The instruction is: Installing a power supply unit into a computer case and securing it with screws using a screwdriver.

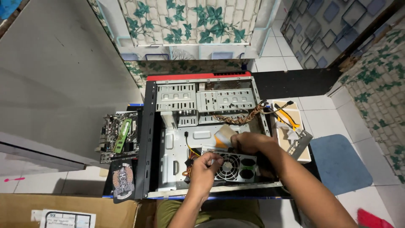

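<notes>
Head view, looking down, near to far. Nearest me, a cardboard box [67,213] lies at the lower left, and my two forearms reach forward over my lap. My left hand [205,168] has its grip closed on the near left corner of the power supply [231,164], fingers curled over its edge beside the round fan grille. My right hand [249,142] rests on the far right side of the same unit; its fingers bend down over it, but I cannot tell how tightly they close. The power supply sits in the near right corner of the open case [202,135], fan side up, with yellow and black wires [190,154] running out at its left. The case lies on its side on the tiled floor [291,59], its red front panel [194,76] on the far edge and its drive cage [202,101] in the far half. A twisted cable bundle [242,118] crosses the case just beyond my right hand. Just left of the case lies a motherboard [119,136] with a green memory stick, and a dark sticker [123,179] nearer me. Right of the case, a beige box [291,131] carries yellow-handled pliers [284,118] and a metal bracket [300,142]. A blue mat [341,162] lies further right.
</notes>
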